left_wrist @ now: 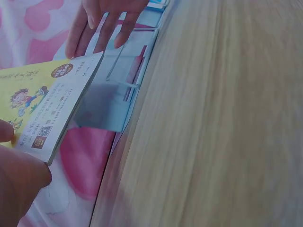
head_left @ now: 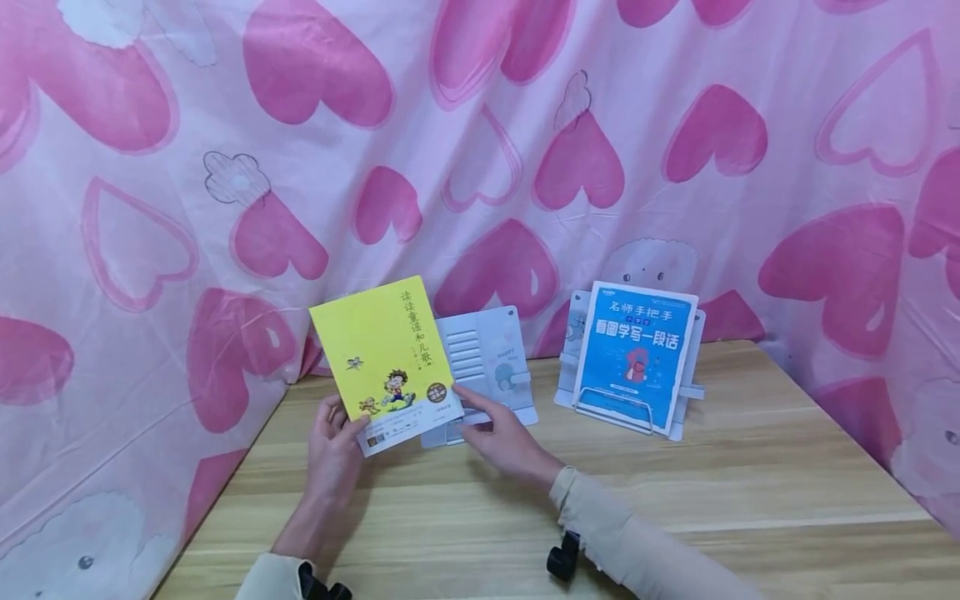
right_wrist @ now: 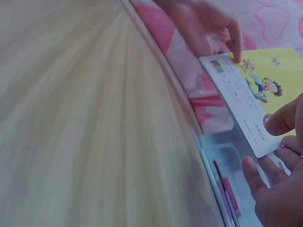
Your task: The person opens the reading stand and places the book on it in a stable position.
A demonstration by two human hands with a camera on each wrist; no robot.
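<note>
A yellow picture book [head_left: 382, 358] with a white lower band is held up, tilted, above the table's left side. My left hand [head_left: 336, 446] pinches its lower left corner, thumb on the cover and fingers behind. On the lower right edge, my right hand [head_left: 502, 437] grips the book; in the right wrist view its thumb [right_wrist: 281, 118] lies on the cover near the round badge, other fingers beneath. Behind the book stands a pale blue book stand [head_left: 487, 358] with slots and a wire ledge, partly hidden by it.
To the right, a second book stand [head_left: 692, 392] bears a blue book [head_left: 637, 350] behind its wire ledge [head_left: 615, 410]. The wooden table [head_left: 660, 508] ends against a pink heart-print cloth [head_left: 480, 167] at the back and sides.
</note>
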